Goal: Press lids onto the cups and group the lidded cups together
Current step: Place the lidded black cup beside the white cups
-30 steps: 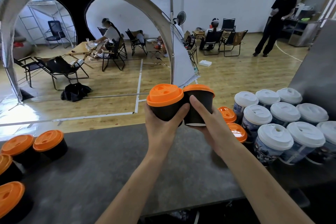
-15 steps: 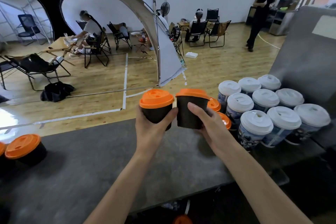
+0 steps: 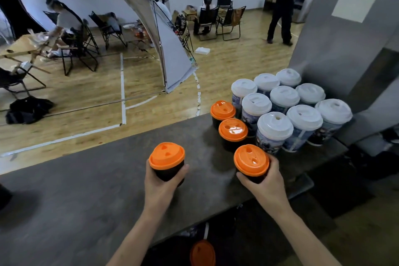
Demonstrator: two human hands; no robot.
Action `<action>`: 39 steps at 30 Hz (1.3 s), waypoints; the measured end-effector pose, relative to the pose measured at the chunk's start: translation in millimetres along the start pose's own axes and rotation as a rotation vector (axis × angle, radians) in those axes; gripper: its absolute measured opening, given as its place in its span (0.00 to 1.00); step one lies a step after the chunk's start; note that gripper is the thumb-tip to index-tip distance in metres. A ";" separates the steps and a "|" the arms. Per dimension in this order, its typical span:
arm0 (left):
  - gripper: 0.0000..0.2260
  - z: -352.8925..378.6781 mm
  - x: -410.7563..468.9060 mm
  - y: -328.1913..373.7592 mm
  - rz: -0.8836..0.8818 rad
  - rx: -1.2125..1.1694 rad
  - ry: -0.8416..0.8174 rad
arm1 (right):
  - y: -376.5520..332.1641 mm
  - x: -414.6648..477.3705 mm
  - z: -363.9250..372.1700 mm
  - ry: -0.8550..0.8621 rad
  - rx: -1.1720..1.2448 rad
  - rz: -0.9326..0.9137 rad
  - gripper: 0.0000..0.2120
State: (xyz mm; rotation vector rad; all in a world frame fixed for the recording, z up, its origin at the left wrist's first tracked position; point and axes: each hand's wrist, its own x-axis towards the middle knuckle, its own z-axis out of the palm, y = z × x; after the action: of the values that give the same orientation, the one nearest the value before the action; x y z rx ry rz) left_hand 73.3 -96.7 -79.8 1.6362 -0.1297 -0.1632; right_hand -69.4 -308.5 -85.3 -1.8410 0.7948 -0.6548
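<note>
Counter (image 3: 86, 190), left hand (image 3: 160, 188) curled round orange-lidded black cup (image 3: 167, 164) near centre, right hand (image 3: 266, 188) curled round second cup (image 3: 251, 161) beside two standing orange-lidded cups (image 3: 233, 130), nine white-lidded printed cups (image 3: 275, 127) far right, contents hidden, print unreadable.

Two black paper cups with orange plastic lids (image 3: 166, 157) (image 3: 251, 164), held upright and apart, near two matching cups (image 3: 233, 130) (image 3: 222, 110) beside nine white-lidded printed cups (image 3: 275, 127).

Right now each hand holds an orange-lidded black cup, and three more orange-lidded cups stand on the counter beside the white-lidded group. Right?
Two, not three: the head view shows a far cup and a near cup standing beside the white-lidded group. Left hand and right hand each hold one.
</note>
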 end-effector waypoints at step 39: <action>0.33 -51.7 -10.4 54.2 -0.091 -0.283 -0.178 | -109.6 -43.7 110.9 -0.645 0.657 0.230 0.22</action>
State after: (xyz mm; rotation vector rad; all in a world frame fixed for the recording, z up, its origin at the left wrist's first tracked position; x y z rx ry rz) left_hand 73.4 -48.0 -21.9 1.3448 -0.1605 -0.3805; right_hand 9.3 -179.0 -28.3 -1.2108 0.2926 -0.1140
